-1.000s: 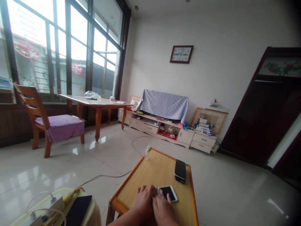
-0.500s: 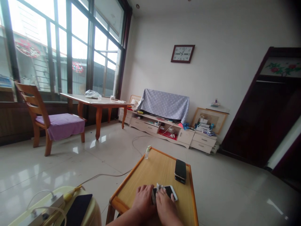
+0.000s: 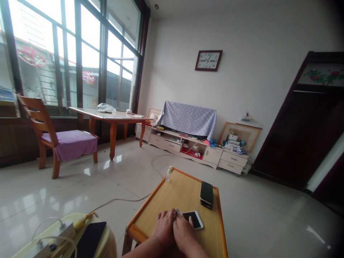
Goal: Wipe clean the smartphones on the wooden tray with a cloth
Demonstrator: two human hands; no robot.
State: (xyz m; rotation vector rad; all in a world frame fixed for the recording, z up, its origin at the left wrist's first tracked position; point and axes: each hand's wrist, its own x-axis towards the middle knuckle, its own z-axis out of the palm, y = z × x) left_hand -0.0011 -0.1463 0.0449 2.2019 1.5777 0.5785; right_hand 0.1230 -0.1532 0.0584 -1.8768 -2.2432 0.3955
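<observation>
While our left hand (image 3: 162, 227) and right hand (image 3: 184, 229) meet over the phone (image 3: 197, 220) by the table's (image 3: 184, 186) near edge, we have cloth (image 3: 176, 211) between them; can't tell either grip. Looks part-done.

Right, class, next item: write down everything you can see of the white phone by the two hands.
The phone lies face up and aslant on the small wooden table. It is a flat slab with rounded corners, a dark, glossy-looking screen and a white border, smooth like glass and plastic. The screen looks unlit. The right hand covers its left part, one finger reaching over the screen; whether the left hand touches it is hidden.
</observation>
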